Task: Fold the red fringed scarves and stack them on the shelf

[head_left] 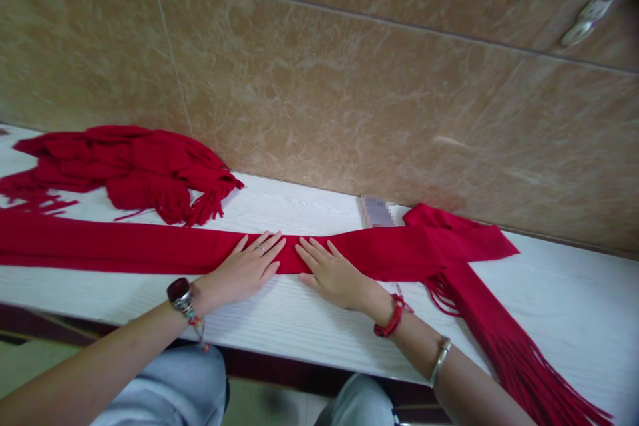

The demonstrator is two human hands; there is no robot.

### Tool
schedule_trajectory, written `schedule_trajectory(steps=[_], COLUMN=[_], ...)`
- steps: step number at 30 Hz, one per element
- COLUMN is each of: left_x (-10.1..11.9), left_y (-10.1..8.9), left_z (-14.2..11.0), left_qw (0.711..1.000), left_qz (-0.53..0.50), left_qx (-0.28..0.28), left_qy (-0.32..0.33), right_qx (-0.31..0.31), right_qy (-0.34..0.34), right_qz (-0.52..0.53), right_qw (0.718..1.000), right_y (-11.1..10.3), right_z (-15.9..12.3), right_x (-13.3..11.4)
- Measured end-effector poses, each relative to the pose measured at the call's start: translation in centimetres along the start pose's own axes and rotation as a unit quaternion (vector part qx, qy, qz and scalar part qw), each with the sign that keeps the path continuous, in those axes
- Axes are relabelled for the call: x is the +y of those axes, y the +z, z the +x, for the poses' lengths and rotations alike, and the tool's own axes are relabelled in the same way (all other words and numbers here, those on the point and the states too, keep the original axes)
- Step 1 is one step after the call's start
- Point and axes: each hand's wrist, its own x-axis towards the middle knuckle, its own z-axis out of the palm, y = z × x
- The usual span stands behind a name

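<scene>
A long red scarf lies folded into a flat strip along the white table. Both my hands rest palm down on its middle, a short gap between them. My left hand is flat with fingers stretched out, a ring on one finger. My right hand lies the same way, fingers spread on the cloth. Toward the right the strip meets more red fringed cloth, which slants down to the table's front edge; whether it is one piece with the strip I cannot tell.
A crumpled heap of red fringed scarves sits at the back left. Near the wall lies a flat, blurred grey rectangular object. A brown marble-tiled wall closes the table's far side, with a metal fitting high on the right.
</scene>
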Motion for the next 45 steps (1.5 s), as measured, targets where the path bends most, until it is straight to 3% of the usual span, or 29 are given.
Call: schedule_trajectory(steps=[6,11,16,20,24,26,29,32,35,40,45], left_x=[0.0,0.0,0.1,0.1,0.6,1.4,3.5,6.3,8.9,11.8,12.6], left_y=[-0.3,-0.8,-0.8,-0.1,0.3,0.2,-0.3,-0.7,-0.9,-1.0,-0.9], left_z=[0.2,0.5,0.5,0.3,0.4,1.0,2.5,4.5,6.5,8.9,9.6], left_qw=[0.999,0.995,0.996,0.998,0.999,0.999,0.997,0.994,0.991,0.994,0.992], left_qz=[-0.014,-0.032,-0.028,-0.017,0.004,0.014,0.012,-0.006,-0.020,-0.010,-0.016], left_qx=[-0.044,-0.084,-0.074,-0.046,0.013,0.044,0.072,0.078,0.088,0.107,0.124], left_qy=[-0.028,-0.038,-0.035,-0.035,-0.036,-0.025,0.025,0.076,0.097,0.036,-0.007], right_qx=[-0.019,0.001,-0.034,-0.036,0.058,0.114,0.151,0.122,0.092,0.083,0.065], right_qy=[0.125,0.186,0.215,0.298,0.345,0.336,0.237,0.143,0.126,0.124,0.130], right_qz=[-0.090,-0.169,-0.217,-0.189,-0.146,-0.128,-0.073,-0.039,-0.046,-0.059,-0.078], right_qw=[0.988,0.968,0.952,0.935,0.925,0.926,0.957,0.981,0.987,0.987,0.986], right_y=[-0.9,-2.0,-2.4,-2.0,-2.6,-3.6,-5.2,-6.3,-6.4,-6.0,-5.9], right_z=[-2.0,-3.7,-6.4,-8.0,-7.8,-7.3,-7.2,-8.4,-10.1,-11.9,-11.6], right_x=[2.1,5.1,10.3,13.3,13.6,12.9,11.3,10.1,9.7,10.1,10.6])
